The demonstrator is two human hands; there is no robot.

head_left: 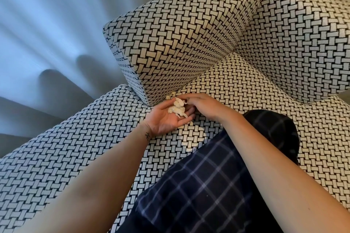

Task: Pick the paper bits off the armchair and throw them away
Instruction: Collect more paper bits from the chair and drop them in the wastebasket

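The armchair (246, 85) is covered in black and white basket-weave fabric. My left hand (166, 119) lies palm up on the seat by the left armrest (170, 43), cupping a heap of crumpled cream paper bits (177, 108). My right hand (202, 105) reaches over from the right, palm down, its fingertips pinching a paper bit at the top of the heap. Two small loose paper bits (169, 96) lie on the seat in the crease at the foot of the armrest, just beyond my left fingers.
My knee in dark blue checked trousers (217, 176) rests on the seat cushion. The backrest (306, 34) rises at the right. A pale curtain (47, 24) hangs to the left of the chair.
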